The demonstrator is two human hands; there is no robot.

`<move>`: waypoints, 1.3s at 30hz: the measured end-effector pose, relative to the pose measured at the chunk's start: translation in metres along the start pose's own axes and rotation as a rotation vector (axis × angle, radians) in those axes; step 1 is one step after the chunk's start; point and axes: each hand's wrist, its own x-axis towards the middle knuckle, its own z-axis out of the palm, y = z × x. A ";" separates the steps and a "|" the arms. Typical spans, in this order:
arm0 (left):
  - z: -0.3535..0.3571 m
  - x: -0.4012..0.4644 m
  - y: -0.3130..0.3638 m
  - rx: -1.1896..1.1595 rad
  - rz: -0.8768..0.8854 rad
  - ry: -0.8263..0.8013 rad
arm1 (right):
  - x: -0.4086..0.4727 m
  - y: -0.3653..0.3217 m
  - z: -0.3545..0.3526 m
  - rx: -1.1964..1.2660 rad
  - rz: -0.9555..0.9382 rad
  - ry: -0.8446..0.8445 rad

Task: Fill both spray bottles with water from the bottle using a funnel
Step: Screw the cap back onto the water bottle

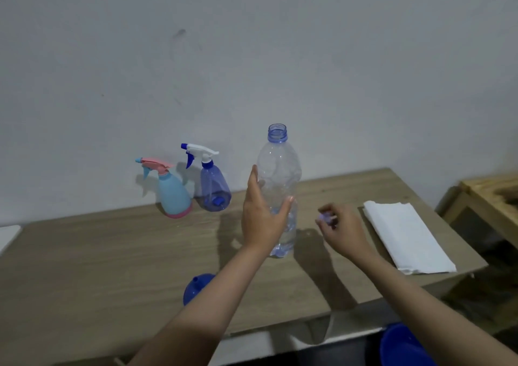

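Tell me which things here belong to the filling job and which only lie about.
For the job: clear water bottle, its cap in the right hand, light blue spray bottle, purple spray bottle, blue funnel.

Only lying about: folded white cloth, blue container at the bottom edge.

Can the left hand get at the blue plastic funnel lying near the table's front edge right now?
Probably yes, once it lets go. The left hand is on the clear plastic water bottle; the blue plastic funnel lies just under that forearm on the wooden table, with nothing between them.
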 end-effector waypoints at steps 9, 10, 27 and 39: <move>0.004 0.000 0.001 -0.023 -0.028 0.002 | 0.033 -0.171 -0.065 0.738 -0.390 0.200; 0.003 0.000 0.001 -0.022 -0.027 0.007 | 0.036 -0.174 -0.060 0.714 -0.399 0.168; 0.003 0.001 0.001 -0.061 -0.021 0.028 | 0.074 -0.211 -0.091 -0.308 -0.678 -0.258; 0.001 0.001 0.001 -0.032 0.004 0.028 | 0.084 -0.239 -0.108 -0.680 -0.720 -0.535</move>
